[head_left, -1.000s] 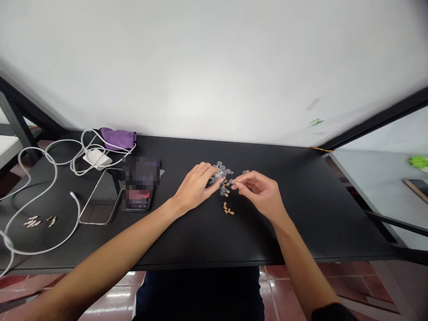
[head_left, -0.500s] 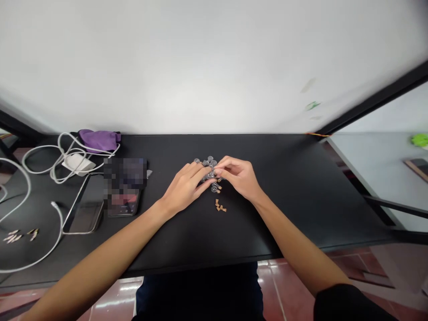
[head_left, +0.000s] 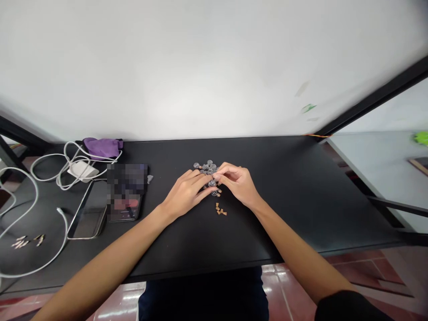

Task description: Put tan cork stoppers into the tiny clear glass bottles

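Note:
My left hand (head_left: 185, 192) and my right hand (head_left: 238, 183) meet over the front of a loose heap of small clear round plastic parts (head_left: 205, 168) on the black table (head_left: 287, 200). The fingertips of both hands close on one small clear part (head_left: 211, 183), which they partly hide. Some tiny tan pieces (head_left: 220, 211) lie in a small group just in front of my hands. A few more tan bits sit among the clear parts near my right fingertips.
To the left are a phone with a blurred area (head_left: 126, 194), a metal-edged device (head_left: 87, 210), a white charger (head_left: 82, 169), looped white cables (head_left: 47, 223), a purple cloth (head_left: 102, 148) and several small pale pieces (head_left: 26, 241). A white wall rises behind the table.
Over the last second my right hand moved left to meet my left hand, and their fingertips came together at the heap. The view also shifted, so the table sits lower and more level.

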{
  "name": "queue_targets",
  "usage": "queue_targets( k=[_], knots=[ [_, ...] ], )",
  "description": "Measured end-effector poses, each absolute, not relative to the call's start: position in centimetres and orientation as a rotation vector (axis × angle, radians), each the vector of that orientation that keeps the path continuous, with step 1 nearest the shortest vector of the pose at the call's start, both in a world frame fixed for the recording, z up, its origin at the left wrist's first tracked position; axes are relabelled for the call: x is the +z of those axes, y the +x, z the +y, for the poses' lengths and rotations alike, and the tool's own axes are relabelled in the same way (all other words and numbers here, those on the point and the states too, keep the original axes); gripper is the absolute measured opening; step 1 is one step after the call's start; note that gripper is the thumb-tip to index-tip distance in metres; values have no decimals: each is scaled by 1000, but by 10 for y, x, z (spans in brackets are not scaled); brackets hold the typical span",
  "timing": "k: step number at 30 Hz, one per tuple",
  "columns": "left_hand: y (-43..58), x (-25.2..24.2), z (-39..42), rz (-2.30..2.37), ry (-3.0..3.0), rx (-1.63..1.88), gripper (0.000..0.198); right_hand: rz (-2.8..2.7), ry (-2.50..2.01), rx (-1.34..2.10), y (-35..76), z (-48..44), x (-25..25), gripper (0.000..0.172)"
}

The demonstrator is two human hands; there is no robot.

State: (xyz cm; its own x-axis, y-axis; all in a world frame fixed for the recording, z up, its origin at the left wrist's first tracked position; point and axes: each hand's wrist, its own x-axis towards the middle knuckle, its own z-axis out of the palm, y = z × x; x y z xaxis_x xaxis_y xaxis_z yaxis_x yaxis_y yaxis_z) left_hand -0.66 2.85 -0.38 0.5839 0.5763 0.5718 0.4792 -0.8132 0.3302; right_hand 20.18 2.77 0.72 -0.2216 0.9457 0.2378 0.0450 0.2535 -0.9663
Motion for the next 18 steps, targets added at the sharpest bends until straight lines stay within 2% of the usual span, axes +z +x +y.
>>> queue_targets(
  k=[12,18],
  knots=[
    [-7,-4,26,929,2697,1052,25,-1505,-936,1253,197,27,9,33],
    [-7,-1,25,958,2682,1043,24,-1434,-858,1437,203,31,2,26]
  ],
)
